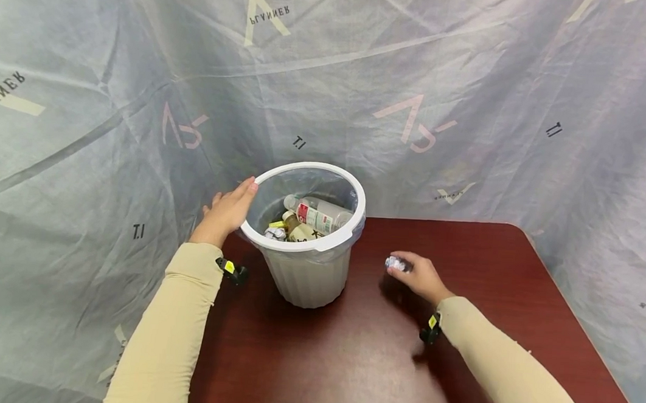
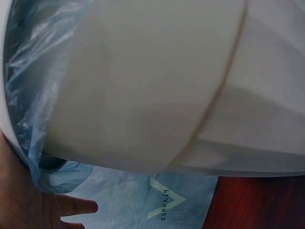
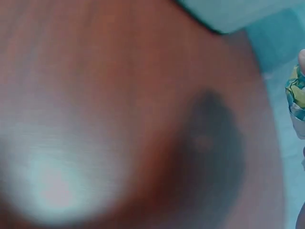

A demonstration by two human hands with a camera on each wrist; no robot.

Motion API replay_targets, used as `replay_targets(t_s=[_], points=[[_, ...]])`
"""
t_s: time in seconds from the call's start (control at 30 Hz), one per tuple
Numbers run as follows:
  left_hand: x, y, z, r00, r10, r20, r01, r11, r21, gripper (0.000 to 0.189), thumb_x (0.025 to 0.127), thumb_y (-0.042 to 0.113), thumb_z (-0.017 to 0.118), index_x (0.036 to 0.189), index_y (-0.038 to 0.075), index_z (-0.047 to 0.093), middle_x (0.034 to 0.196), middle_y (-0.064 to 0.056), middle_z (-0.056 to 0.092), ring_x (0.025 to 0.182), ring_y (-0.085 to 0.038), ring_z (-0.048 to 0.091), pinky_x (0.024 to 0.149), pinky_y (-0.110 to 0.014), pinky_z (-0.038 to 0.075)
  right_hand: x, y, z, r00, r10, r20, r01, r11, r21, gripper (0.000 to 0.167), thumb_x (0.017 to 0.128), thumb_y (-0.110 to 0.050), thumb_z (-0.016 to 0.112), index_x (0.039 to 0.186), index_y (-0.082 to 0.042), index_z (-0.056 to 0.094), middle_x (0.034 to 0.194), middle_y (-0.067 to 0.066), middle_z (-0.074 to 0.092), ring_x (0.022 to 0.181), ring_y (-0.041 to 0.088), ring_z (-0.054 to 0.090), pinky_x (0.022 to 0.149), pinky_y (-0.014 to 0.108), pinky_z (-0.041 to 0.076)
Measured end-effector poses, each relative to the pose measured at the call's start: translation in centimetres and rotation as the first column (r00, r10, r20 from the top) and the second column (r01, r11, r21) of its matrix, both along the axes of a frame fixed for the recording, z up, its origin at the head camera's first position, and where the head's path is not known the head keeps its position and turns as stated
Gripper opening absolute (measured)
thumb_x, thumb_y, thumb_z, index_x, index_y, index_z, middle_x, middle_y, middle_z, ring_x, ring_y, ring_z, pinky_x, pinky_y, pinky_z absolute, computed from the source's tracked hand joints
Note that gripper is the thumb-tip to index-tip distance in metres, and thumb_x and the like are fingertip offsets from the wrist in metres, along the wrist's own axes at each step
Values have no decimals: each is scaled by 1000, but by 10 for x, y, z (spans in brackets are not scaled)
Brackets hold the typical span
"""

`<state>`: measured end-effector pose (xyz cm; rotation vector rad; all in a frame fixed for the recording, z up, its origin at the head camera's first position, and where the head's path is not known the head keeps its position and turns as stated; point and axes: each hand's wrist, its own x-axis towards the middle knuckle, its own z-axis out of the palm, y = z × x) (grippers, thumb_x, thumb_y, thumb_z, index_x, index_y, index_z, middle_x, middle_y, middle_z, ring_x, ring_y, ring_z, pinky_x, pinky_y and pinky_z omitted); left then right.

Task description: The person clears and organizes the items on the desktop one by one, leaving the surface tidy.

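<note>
A pale grey trash bin (image 1: 310, 280) with a white rim and a clear liner (image 1: 296, 182) stands on the table. My left hand (image 1: 222, 214) rests against the left side of the rim, its fingers stretched out along the outside; the left wrist view shows straight fingers (image 2: 78, 206) beside the bluish liner. To the right of the bin, my right hand (image 1: 422, 278) pinches a small crumpled wrapper (image 1: 396, 264) above the table. At the right wrist view's edge, that crumpled wrapper (image 3: 296, 102) looks white, green and yellow; most of the hand is cut off there.
Inside the bin lie a clear plastic bottle (image 1: 313, 216) with a red and green label, a second bottle (image 1: 302, 232) and a crumpled silvery-white piece (image 1: 275, 234). The dark red table (image 1: 314, 365) meets hanging grey printed sheeting (image 1: 329, 92) behind and at the sides.
</note>
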<state>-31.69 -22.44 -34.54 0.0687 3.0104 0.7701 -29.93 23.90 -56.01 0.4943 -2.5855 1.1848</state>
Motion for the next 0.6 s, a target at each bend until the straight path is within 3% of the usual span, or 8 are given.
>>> replay_targets(t_s=[0.23,0.4,0.6], points=[[2,-1,3,1000,4,1,-4,1000,-14,73,98,73,3,163,41,10,167,-14,19,148,-58,0,108,-80,-2,-33,0,72,997,-24,-74,26,999,19,44,87,-28,82,127,-12,71,119,14,71,98,25,66,82,43,53],[2,0,3,1000,4,0,-4,1000,-7,73,98,73,2,163,40,11,167,-14,19,148,-58,0,108,-80,-3,-48,-11,130,989,-38,-140,42,999,28,45,87,-28,83,128,-13,71,124,12,70,94,23,66,77,38,52],[1,1,0,1000,9,-2,-9,1000,-5,75,98,72,-1,163,39,12,168,-12,19,149,-57,1,108,-80,-2,-59,-41,186,977,12,-211,-12,1000,2,46,87,-27,83,129,-16,71,126,7,70,96,19,64,78,36,50]])
